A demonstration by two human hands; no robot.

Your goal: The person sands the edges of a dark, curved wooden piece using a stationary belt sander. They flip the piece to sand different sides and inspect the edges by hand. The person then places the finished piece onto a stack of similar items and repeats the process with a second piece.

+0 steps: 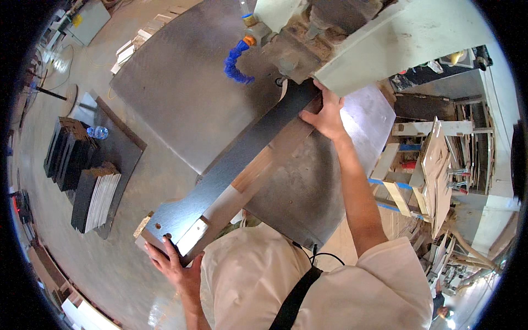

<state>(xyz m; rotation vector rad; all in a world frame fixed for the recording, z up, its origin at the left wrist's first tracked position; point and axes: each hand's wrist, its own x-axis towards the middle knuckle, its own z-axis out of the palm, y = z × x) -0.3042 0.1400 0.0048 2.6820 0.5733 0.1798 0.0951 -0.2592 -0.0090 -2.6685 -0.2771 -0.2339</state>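
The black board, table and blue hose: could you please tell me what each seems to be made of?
Board: possibly coated wood; its smooth dark face reflects light, but its core is unclear. Table: likely metal, grey with a dull sheen. Hose: probably plastic, bright blue and visibly segmented.

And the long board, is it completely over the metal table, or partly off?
Partly off. The board reaches over the metal table, but its near end, at the left hand, sticks out past the edge.

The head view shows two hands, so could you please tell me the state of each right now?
Left hand: closed on the near end of the long black-topped board.
Right hand: closed on the board's far end.
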